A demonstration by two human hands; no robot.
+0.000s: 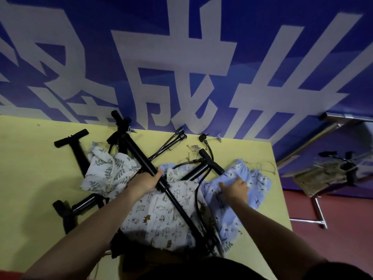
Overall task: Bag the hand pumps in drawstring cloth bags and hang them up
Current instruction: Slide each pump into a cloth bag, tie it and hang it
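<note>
Reaching out from the bottom edge, two bare forearms cross a yellow table point(30, 188) toward a heap of pumps and cloth bags. Nearest the person lies a white bag point(159, 215) printed with small animals, spread flat over the table's near middle. A long black pump point(145, 168) lies slantwise over it, its thin rod running down toward the near edge and its thicker barrel rising toward the far left. The left hand point(146, 181) grasps this pump around the barrel, thumb on the far side, fingers wrapped under. To the right, the right hand point(236, 188) pinches a fold of a blue bag point(242, 203) printed with dark twigs; the fingers are curled into the cloth, and the bag lies crumpled at the table's right side, partly under the white one. At the left near side a second pump point(80, 205) lies flat, its handle pointing toward the person. Further out, a leaf-print bag point(107, 170) sits bunched left of the held pump, touching it. A third pump point(76, 148) pokes out from behind that bag, T-handle toward the far left. Between the hands a fourth pump point(201, 168) lies with its handle toward the far right, a black hose looping beside it. Small metal fittings point(191, 148) are scattered near the far edge. Behind the table hangs a blue banner point(262, 47) with large pale characters. At far right, a metal rack point(319, 199) carries a tan bag point(314, 176).
</note>
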